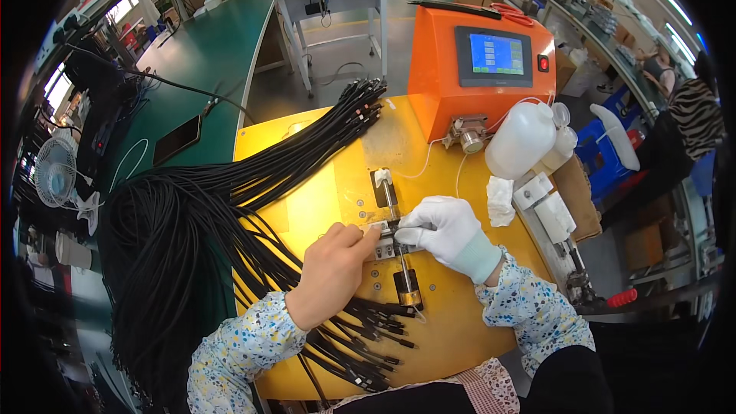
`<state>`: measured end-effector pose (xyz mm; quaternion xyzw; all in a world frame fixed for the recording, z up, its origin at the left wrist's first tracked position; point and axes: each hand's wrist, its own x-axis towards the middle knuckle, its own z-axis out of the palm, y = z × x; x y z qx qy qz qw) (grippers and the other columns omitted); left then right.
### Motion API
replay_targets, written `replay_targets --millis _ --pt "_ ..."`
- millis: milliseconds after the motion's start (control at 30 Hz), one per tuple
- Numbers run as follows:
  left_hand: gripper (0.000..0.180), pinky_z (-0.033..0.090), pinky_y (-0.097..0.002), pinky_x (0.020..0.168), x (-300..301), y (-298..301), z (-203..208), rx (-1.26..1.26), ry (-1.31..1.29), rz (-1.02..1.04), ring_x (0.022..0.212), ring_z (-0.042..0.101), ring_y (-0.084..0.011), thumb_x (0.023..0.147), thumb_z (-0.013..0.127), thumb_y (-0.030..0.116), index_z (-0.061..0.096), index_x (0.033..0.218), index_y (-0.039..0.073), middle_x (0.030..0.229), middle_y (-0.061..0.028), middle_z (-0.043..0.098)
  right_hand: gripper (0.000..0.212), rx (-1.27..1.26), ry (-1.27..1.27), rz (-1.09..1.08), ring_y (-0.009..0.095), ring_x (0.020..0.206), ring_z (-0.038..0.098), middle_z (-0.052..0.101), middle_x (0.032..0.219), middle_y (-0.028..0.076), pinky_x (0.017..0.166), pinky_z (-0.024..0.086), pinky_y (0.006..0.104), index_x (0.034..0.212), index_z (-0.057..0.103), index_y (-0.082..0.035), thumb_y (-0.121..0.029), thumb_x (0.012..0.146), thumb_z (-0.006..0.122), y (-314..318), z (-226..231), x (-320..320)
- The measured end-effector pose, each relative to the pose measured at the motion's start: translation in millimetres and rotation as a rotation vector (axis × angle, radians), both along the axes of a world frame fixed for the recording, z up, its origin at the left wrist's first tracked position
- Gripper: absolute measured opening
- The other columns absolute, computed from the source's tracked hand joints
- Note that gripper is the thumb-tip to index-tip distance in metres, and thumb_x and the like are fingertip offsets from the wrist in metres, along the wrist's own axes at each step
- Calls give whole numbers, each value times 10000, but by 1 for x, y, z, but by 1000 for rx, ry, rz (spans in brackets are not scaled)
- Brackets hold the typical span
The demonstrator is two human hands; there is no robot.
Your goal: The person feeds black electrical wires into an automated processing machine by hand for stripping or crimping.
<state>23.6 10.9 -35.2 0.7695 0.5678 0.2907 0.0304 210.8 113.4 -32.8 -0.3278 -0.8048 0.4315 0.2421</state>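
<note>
Black cables (165, 238) sprawl over the left side of the yellow table (456, 330), barring a low reach from that flank, while the orange machine (429, 61) walls off the far side. Yellow surface opens to the right of the metal fixture (409, 291) — room for a hand to pass from the near edge, below the gloved right hand (445, 234). Another gap lies between that glove and the white cloth (501, 201). Thin tubing (425, 165) crosses farther up; a white bottle (521, 138) and a red-handled clamp (622, 298) crowd the right side.
</note>
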Motion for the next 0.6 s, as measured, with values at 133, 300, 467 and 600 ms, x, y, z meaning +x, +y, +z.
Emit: replay_targets --millis 133,300,467,600 --pt "419 442 -314 638 -1 -2 -5 54 245 -20 691 509 -214 716 618 -5 631 1134 -21 730 -64 506 111 -153 -64 -72 82 614 565 637 721 50 558 450 254 777 684 6 -77 764 756 7 9 -4" --pt "444 434 -306 669 0 -4 -4 83 383 -51 733 509 -197 732 599 21 596 1169 -56 758 -55 504 160 585 -68 -33 258 745 632 633 778 87 690 496 359 825 664 -47 -200 798 704 67 23 -45" --pt "477 435 -305 689 1 -3 -6 80 442 -55 753 507 -200 724 586 32 576 1190 -69 776 -56 507 283 766 -584 136 299 968 625 603 1047 103 808 518 397 1050 612 -107 -228 806 688 109 17 -143" --pt "486 440 -303 701 2 -3 -5 75 426 -68 762 507 -202 722 585 38 571 1195 -69 784 -59 510 295 754 -739 261 299 1008 625 610 1052 121 828 518 405 1043 621 -84 -242 805 695 124 26 -165"
